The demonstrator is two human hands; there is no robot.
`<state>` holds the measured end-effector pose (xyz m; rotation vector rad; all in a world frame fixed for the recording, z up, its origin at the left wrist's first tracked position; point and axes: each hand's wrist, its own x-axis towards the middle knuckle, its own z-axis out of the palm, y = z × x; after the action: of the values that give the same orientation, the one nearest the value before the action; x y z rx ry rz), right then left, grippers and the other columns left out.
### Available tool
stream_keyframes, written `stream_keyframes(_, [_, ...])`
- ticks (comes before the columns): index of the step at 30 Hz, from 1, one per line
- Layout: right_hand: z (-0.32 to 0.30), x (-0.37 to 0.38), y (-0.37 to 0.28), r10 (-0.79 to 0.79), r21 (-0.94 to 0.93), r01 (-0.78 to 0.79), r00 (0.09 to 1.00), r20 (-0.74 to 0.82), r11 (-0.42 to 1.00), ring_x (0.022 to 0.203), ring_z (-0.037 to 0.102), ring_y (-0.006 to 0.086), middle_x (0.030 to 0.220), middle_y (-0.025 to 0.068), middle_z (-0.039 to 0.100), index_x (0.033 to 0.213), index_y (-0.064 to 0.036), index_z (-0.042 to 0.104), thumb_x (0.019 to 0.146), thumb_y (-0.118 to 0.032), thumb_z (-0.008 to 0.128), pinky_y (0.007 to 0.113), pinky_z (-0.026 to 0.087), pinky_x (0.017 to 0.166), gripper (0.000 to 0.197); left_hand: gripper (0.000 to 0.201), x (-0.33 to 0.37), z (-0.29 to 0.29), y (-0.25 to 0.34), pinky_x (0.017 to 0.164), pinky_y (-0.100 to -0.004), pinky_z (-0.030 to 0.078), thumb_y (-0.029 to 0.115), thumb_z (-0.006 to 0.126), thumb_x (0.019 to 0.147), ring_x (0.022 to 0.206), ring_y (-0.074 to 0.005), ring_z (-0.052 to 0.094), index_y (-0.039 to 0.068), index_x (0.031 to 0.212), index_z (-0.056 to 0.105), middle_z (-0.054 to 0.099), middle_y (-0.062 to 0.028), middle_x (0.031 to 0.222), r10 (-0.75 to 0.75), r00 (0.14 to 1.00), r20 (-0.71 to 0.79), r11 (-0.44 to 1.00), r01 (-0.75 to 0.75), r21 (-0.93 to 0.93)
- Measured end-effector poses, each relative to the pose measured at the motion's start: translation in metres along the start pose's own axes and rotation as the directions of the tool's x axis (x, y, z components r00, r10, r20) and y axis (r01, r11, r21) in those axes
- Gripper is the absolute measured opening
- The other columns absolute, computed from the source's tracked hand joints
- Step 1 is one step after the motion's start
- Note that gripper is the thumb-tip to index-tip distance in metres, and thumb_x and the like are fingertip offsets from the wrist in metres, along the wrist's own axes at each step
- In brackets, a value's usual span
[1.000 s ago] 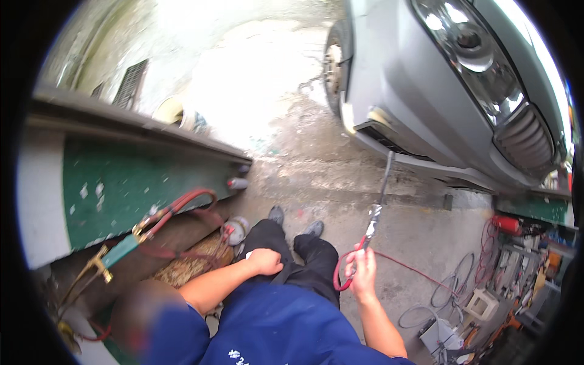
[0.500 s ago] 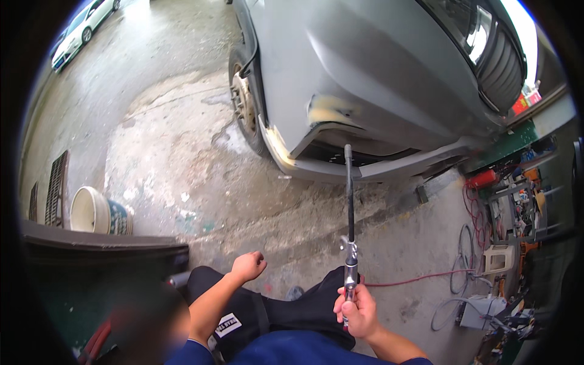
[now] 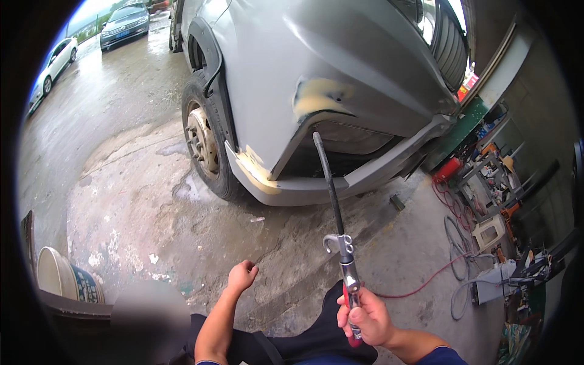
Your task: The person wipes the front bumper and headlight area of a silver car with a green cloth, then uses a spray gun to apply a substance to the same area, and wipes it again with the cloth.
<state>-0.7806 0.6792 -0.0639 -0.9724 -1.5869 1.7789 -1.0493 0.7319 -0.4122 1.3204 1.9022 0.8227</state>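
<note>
My right hand (image 3: 368, 317) is wrapped round the chrome handle of a long-shafted tool (image 3: 331, 188). This tool has a black shaft, a pale metal tip, a chrome hook at the top of its handle and some red by my fingers. Its shaft points away from me, the tip overlapping the dark headlight opening of a grey vehicle (image 3: 261, 73); whether they touch I cannot tell. My left hand (image 3: 243, 275) hangs over the concrete with its fingers curled in, and nothing shows in it. Yellowish filler (image 3: 319, 97) covers patches above the opening and on the bumper corner.
Red hose (image 3: 420, 289) and grey hose (image 3: 455, 243) lie on the floor to the right, beside a cluttered rack (image 3: 486, 182) and a beige stool (image 3: 488, 233). A white bucket (image 3: 56, 274) stands at left. Parked cars (image 3: 125, 27) are outside at far left. A blurred patch hides the lower left.
The view has swung left and the vehicle appears nearer. The tool now leans with its tip to the left, its hook showing more plainly. Both hands keep their closed shape.
</note>
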Motion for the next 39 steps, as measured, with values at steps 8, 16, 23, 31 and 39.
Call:
stream_keyframes(8, [0.008, 0.009, -0.005, -0.138, -0.045, 0.133, 0.978, -0.159, 0.99, 0.061, 0.055, 0.0116, 0.083, 0.0103, 0.06, 0.117, 0.0015, 0.044, 0.097, -0.036, 0.053, 0.025, 0.047, 0.059, 0.043, 0.033, 0.01, 0.016, -0.009, 0.077, -0.0412, 0.053, 0.036, 0.06, 0.081, 0.086, -0.0314, 0.068, 0.007, 0.095, 0.069, 0.07, -0.0144, 0.088, 0.104, 0.982, 0.159, 0.991, -0.116, 0.066])
stream_keyframes(16, [0.021, 0.017, -0.018, -0.19, -0.112, 0.172, 0.964, -0.185, 0.979, 0.059, 0.054, 0.0117, 0.081, 0.0102, 0.06, 0.117, 0.0002, 0.046, 0.098, -0.036, 0.053, 0.025, 0.046, 0.057, 0.042, 0.036, 0.022, 0.007, -0.009, 0.077, -0.0408, 0.053, 0.036, 0.06, 0.08, 0.088, -0.0307, 0.068, 0.006, 0.098, 0.069, 0.071, -0.0133, 0.091, 0.162, 0.97, 0.179, 0.982, -0.176, 0.068])
stream_keyframes(23, [0.015, 0.025, -0.042, -0.194, -0.083, 0.181, 0.959, -0.205, 0.98, 0.057, 0.053, 0.0112, 0.079, 0.01, 0.06, 0.116, 0.0003, 0.047, 0.099, -0.034, 0.05, 0.024, 0.045, 0.054, 0.038, 0.039, 0.023, 0.008, -0.016, 0.08, -0.0406, 0.053, 0.038, 0.06, 0.081, 0.091, -0.0308, 0.067, 0.008, 0.104, 0.069, 0.071, -0.0132, 0.093, 0.127, 0.965, 0.232, 0.983, -0.153, 0.098])
stream_keyframes(31, [0.022, 0.034, -0.058, -0.128, -0.09, 0.117, 0.983, -0.129, 0.989, 0.056, 0.052, 0.0108, 0.079, 0.0103, 0.06, 0.116, 0.0019, 0.047, 0.1, -0.029, 0.047, 0.024, 0.044, 0.053, 0.035, 0.042, 0.017, 0.004, -0.024, 0.083, -0.0402, 0.052, 0.04, 0.06, 0.081, 0.095, -0.0305, 0.066, 0.009, 0.108, 0.068, 0.071, -0.0127, 0.097, 0.109, 0.956, 0.274, 0.987, -0.138, 0.087])
stream_keyframes(39, [0.046, 0.069, -0.07, -0.173, -0.116, 0.16, 0.979, -0.108, 0.98, 0.055, 0.049, 0.0104, 0.076, 0.0076, 0.057, 0.116, 0.0019, 0.046, 0.101, -0.027, 0.044, 0.024, 0.042, 0.053, 0.033, 0.043, 0.017, -0.002, -0.028, 0.083, -0.0402, 0.052, 0.041, 0.06, 0.08, 0.096, -0.0304, 0.066, 0.009, 0.109, 0.068, 0.071, -0.0121, 0.099, 0.1, 0.957, 0.274, 0.988, -0.127, 0.084])
